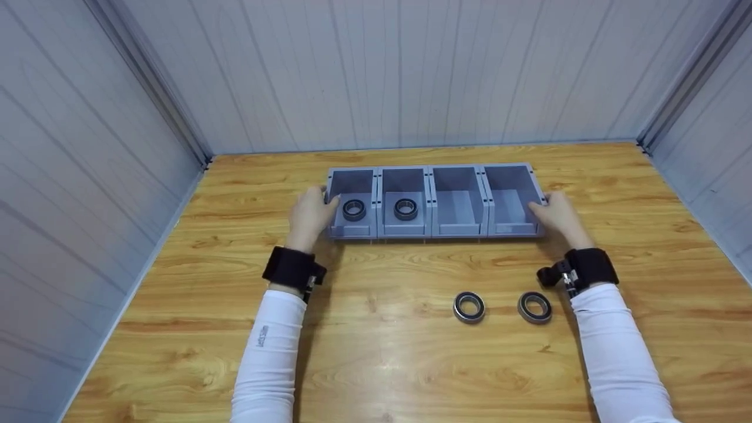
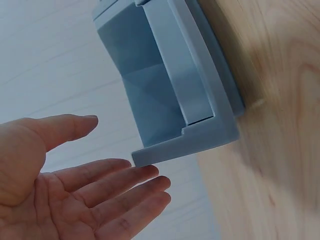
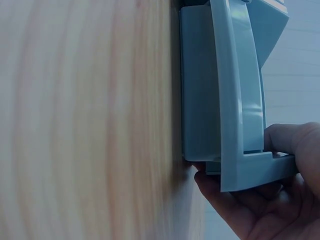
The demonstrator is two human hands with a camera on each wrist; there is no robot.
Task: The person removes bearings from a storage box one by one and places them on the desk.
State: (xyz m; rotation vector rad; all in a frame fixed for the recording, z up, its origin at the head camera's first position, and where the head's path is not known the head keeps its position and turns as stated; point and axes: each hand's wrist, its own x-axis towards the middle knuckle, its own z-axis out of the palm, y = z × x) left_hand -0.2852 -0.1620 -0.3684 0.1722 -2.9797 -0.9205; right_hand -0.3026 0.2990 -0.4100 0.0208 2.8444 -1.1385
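Note:
A row of joined grey-blue plastic storage bins (image 1: 405, 230) stands on the table in the head view. My left hand (image 1: 310, 212) is at the row's left end. In the left wrist view its relaxed fingers (image 2: 120, 182) reach the end bin's outer wall, and the thumb stands apart from it. At the right end my right hand (image 1: 561, 217) grips the end bin, thumb over the side wall and fingers beneath and outside in the right wrist view. One ball bearing (image 1: 353, 218) lies in the leftmost bin, another bearing (image 1: 405, 217) in the bin beside it.
Two more bearings, a left one (image 1: 469, 320) and a right one (image 1: 536, 321), lie on the wooden table (image 1: 382, 364) in front of the bins, the latter near my right wrist strap. White panel walls (image 1: 399, 76) enclose the table at the back and both sides.

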